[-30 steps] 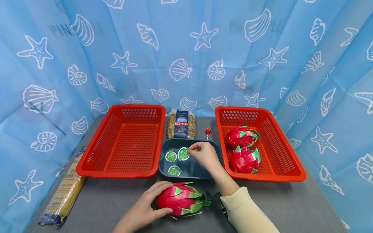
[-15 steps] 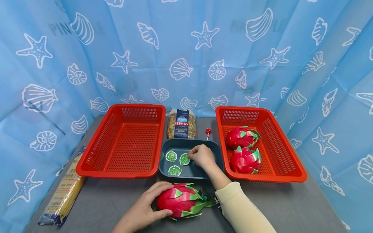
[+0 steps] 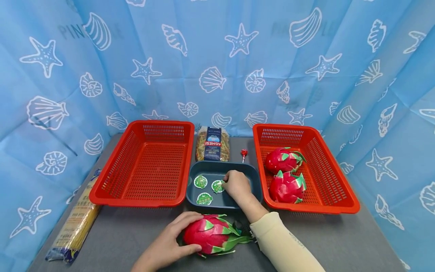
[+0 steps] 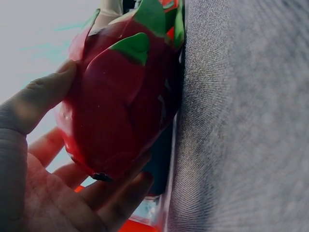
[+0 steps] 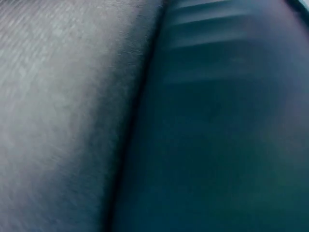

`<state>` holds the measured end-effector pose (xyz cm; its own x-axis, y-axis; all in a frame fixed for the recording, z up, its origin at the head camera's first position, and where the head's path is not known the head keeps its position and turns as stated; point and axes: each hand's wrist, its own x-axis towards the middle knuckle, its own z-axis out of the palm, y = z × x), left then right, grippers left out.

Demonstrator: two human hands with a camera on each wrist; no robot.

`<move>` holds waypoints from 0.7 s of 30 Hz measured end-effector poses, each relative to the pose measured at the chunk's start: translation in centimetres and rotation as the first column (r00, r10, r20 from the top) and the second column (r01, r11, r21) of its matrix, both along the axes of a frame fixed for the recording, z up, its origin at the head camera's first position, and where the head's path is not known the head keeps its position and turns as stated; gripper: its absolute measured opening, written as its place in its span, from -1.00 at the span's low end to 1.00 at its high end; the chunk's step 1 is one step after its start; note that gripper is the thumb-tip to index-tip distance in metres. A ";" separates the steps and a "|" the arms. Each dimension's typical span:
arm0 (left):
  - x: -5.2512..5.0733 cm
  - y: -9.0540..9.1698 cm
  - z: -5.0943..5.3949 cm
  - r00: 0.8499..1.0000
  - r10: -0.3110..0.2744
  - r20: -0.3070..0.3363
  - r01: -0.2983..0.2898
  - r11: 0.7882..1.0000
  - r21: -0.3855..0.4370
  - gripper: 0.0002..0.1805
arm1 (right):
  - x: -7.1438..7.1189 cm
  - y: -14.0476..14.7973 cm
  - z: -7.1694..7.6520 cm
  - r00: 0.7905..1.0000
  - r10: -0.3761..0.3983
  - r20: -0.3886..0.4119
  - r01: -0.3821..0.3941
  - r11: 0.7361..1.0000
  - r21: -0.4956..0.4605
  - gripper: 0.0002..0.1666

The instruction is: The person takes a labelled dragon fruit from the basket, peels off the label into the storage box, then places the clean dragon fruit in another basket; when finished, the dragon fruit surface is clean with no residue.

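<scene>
My left hand (image 3: 171,238) holds a pink-red dragon fruit (image 3: 208,235) with green scales, lying on its side on the grey table. In the left wrist view, the thumb is on one side of the dragon fruit (image 4: 113,101) and the fingers curve round its end. Inside the dark blue tray (image 3: 222,166), my right hand (image 3: 238,187) pinches the right edge of a round green-and-white sticker (image 3: 217,186); its fingertips are partly hidden. Two similar stickers, one upper (image 3: 200,181) and one lower (image 3: 204,198), lie to its left. Only the blurred tray wall (image 5: 207,135) fills the right wrist view.
A red basket (image 3: 141,202) stands left of the tray. Another red basket (image 3: 312,207) on the right holds two dragon fruits (image 3: 287,187). Behind the tray are a pasta bag (image 3: 212,144) and a red lollipop (image 3: 244,153). A spaghetti pack (image 3: 76,223) lies far left.
My right hand has lowered the sticker into the tray, moving slightly nearer to me and right. The left hand stays on the dragon fruit.
</scene>
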<state>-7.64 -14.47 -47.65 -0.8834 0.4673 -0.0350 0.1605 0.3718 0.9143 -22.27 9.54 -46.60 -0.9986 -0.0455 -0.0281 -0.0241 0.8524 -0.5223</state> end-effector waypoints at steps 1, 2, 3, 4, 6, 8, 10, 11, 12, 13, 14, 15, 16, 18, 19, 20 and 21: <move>0.0 0.0 0.0 1.000 0.001 0.004 -0.001 1.000 0.001 -0.32 | 0.1 0.0 0.3 1.000 0.001 0.006 -0.001 1.000 -0.018 -0.87; 0.0 0.0 0.1 1.000 0.002 0.007 -0.002 1.000 0.002 -0.32 | 0.3 0.1 0.6 1.000 0.002 0.011 -0.001 0.999 -0.036 -0.86; 0.0 -0.1 0.1 1.000 0.004 0.013 -0.004 1.000 0.003 -0.32 | 0.5 0.1 1.0 1.000 0.006 0.016 -0.005 0.998 -0.064 -0.85; -0.1 -0.1 0.1 1.000 0.006 0.017 -0.006 1.000 0.003 -0.31 | 0.8 0.2 1.4 1.000 0.010 0.017 -0.008 0.996 -0.093 -0.83; -0.1 -0.1 0.1 1.000 0.010 0.020 -0.010 1.000 0.001 -0.30 | 1.4 0.4 2.3 1.000 0.017 0.016 -0.014 0.989 -0.150 -0.80; -0.1 -0.1 0.0 1.000 0.012 0.015 -0.012 1.000 -0.002 -0.30 | 2.1 0.7 3.4 1.000 0.021 0.000 -0.021 0.981 -0.194 -0.80; -0.2 -0.1 -0.1 1.000 0.014 0.003 -0.014 1.000 -0.006 -0.31 | 2.9 1.0 4.5 0.999 0.026 -0.027 -0.031 0.972 -0.231 -0.81; -0.2 -0.1 -0.2 1.000 0.014 -0.004 -0.014 1.000 -0.007 -0.31 | 3.3 1.1 5.1 0.999 0.027 -0.035 -0.035 0.967 -0.254 -0.80; -0.2 -0.1 -0.2 1.000 0.014 -0.008 -0.015 1.000 -0.007 -0.31 | 3.8 1.2 5.7 0.999 0.027 -0.043 -0.038 0.961 -0.275 -0.80; -0.2 -0.1 -0.2 1.000 0.015 -0.010 -0.015 1.000 -0.007 -0.31 | 4.2 1.4 6.3 0.998 0.027 -0.050 -0.040 0.953 -0.300 -0.80; -0.2 -0.1 -0.2 1.000 0.015 -0.011 -0.015 1.000 -0.007 -0.31 | 4.7 1.6 6.9 0.998 0.027 -0.056 -0.043 0.945 -0.324 -0.79; -0.2 -0.1 -0.2 1.000 0.016 -0.006 -0.016 1.000 -0.006 -0.31 | 5.1 1.8 7.4 0.998 0.025 -0.065 -0.046 0.936 -0.348 -0.78; -0.3 -0.1 -0.2 1.000 0.016 0.000 -0.016 1.000 -0.005 -0.31 | 5.6 2.0 7.9 0.997 0.024 -0.073 -0.050 0.926 -0.373 -0.77; -0.3 -0.1 -0.1 1.000 0.017 0.014 -0.017 1.000 -0.006 -0.31 | 6.5 2.5 8.9 0.994 0.026 -0.110 -0.069 0.912 -0.404 -0.77; -0.2 -0.1 -0.1 1.000 0.018 0.021 -0.017 1.000 -0.008 -0.31 | 6.9 2.8 9.3 0.991 0.022 -0.132 -0.075 0.908 -0.413 -0.77; -0.2 -0.2 -0.1 1.000 0.018 0.025 -0.018 1.000 -0.011 -0.31 | 7.4 3.2 9.7 0.987 0.017 -0.159 -0.082 0.905 -0.417 -0.77; -0.3 -0.2 -0.1 0.999 0.019 0.028 -0.018 1.000 -0.015 -0.31 | 7.8 3.6 10.1 0.982 0.013 -0.190 -0.093 0.904 -0.417 -0.77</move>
<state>-7.89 -14.64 -47.75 -0.8905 0.4502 -0.0663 0.1280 0.3876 0.9129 -14.50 13.09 -36.51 -0.9808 -0.0666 0.1835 -0.1897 0.5474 -0.8151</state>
